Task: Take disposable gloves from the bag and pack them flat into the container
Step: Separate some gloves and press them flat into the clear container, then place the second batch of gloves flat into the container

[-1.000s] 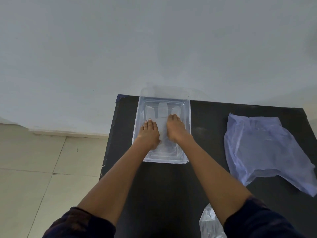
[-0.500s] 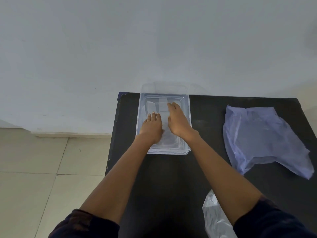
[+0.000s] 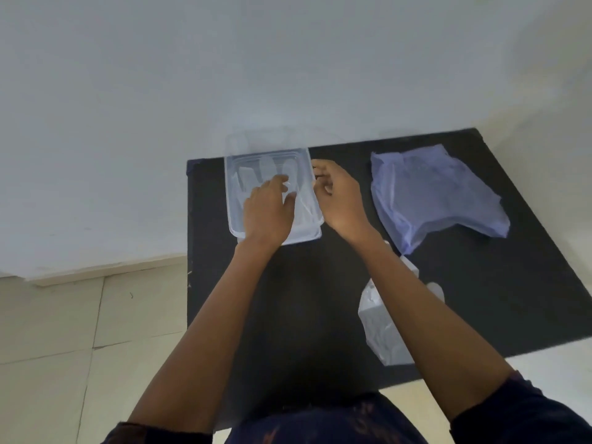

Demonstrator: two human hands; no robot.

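Head view: left hand pressed flat, fingers spread, on clear gloves inside container at 11 o'clock of black table. Right hand at container's 3 o'clock rim, fingers loosely curled, empty. Bag at 5 o'clock; purple sheet at 2 o'clock.

On the black table we find a clear container at the far left corner, holding clear gloves laid flat. Our left hand rests palm-down inside it; our right hand hovers at its right rim, fingers curled. A pale blue bag lies well to the right, and a white crumpled bag nearer us.
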